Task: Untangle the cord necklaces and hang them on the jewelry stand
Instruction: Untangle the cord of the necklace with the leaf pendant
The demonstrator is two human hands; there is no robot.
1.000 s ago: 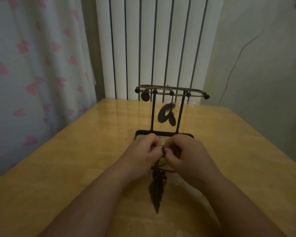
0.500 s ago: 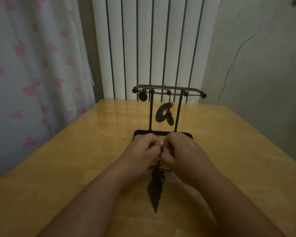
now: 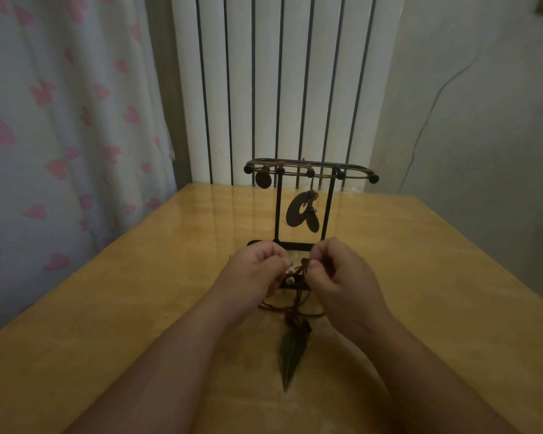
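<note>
In front of the stand [image 3: 277,214], nearest the person, a dark feather-shaped pendant [image 3: 292,355] lay flat on the glossy wooden table [image 3: 132,308]. Its long axis ran straight toward the stand, with its tip pointing away from it. Thin brown cord [image 3: 301,270] rose from the pendant's top into a tangle with small pale beads [image 3: 290,280], just before the stand's base. Both hands met there, equally near. The left hand [image 3: 257,272] pinched the cord from the left and the right hand [image 3: 342,277] from the right, fingers curled. The tangle seemed to call for a sideways pull, across the pendant's axis. The black wire stand stood upright. A dark ring pendant [image 3: 297,211] hung between its posts and a small disc [image 3: 263,180] at its left end. Behind the stand rose a white ribbed radiator [image 3: 270,73].
</note>
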